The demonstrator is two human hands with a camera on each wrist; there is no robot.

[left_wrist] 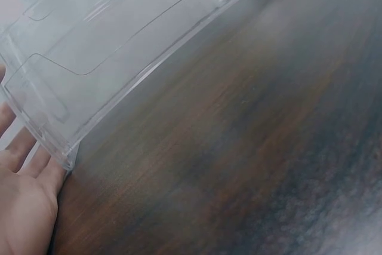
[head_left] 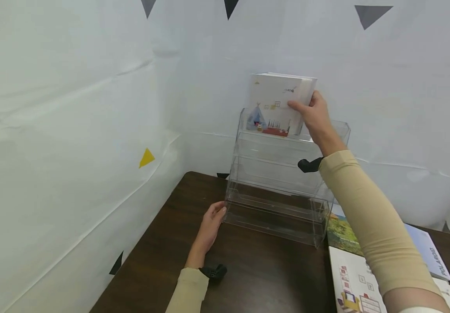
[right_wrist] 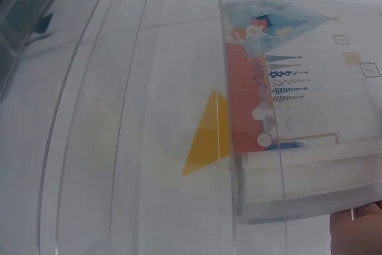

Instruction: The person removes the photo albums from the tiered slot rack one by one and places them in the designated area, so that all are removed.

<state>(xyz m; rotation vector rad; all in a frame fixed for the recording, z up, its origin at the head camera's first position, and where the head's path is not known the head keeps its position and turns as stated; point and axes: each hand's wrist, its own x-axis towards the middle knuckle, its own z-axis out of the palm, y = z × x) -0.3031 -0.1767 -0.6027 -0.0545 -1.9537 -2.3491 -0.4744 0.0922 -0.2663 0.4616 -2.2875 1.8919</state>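
Observation:
My right hand point(head_left: 319, 116) grips a thick white book point(head_left: 273, 115) by its right edge, thumb on the cover and fingers behind. The cover, with a blue tent drawing, faces me. The book stands upright at the top tier of a clear acrylic display rack point(head_left: 280, 163); in the right wrist view its lower edge shows through the clear plastic. Low down, my left hand point(head_left: 210, 224) touches the rack's front left side. In the left wrist view, the left hand's fingers point(left_wrist: 24, 143) lie fairly straight against the side panel.
The rack stands on a dark brown wooden table point(head_left: 264, 269). To its right lie a book with a landscape cover point(head_left: 342, 234), a white illustrated book point(head_left: 356, 278) and a pale blue book marked POLAROID point(head_left: 428, 252). White fabric walls point(head_left: 72, 130) with triangles rise behind and left.

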